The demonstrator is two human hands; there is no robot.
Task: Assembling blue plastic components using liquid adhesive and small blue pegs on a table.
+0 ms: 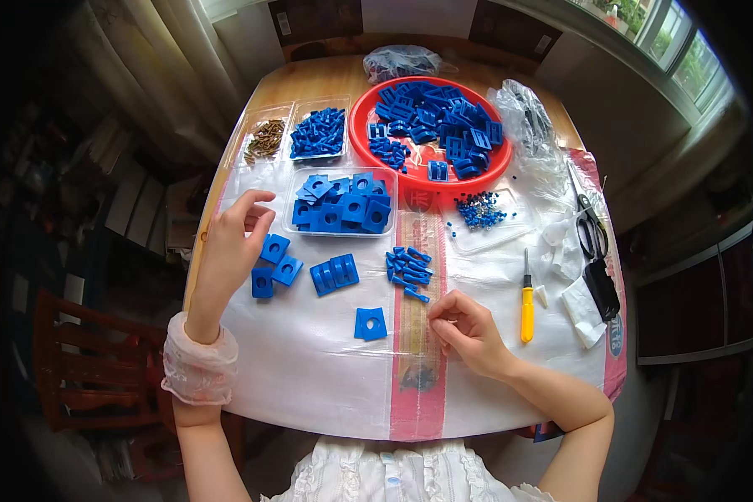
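Note:
My left hand (236,241) hovers at the left of the table, its fingers loosely curved and the thumb apart, with nothing visible in it. Just beside it lie three blue square plates with round holes (288,270). My right hand (470,333) rests low at the right, thumb and fingertips pinched together; what they hold, if anything, is hidden. Beyond those fingertips is a small pile of slim blue plastic pieces (408,266). A single blue holed plate (371,324) lies left of my right hand. Farther back sits a ribbed blue block (335,274).
A clear tub (299,230) holds more holed plates. Behind it stand a tub of small blue parts (318,134), brass-coloured screws (264,140) and a red basin (358,142) of blue parts. At right lie tiny beads (481,211), a yellow screwdriver (527,314) and black scissors (592,234).

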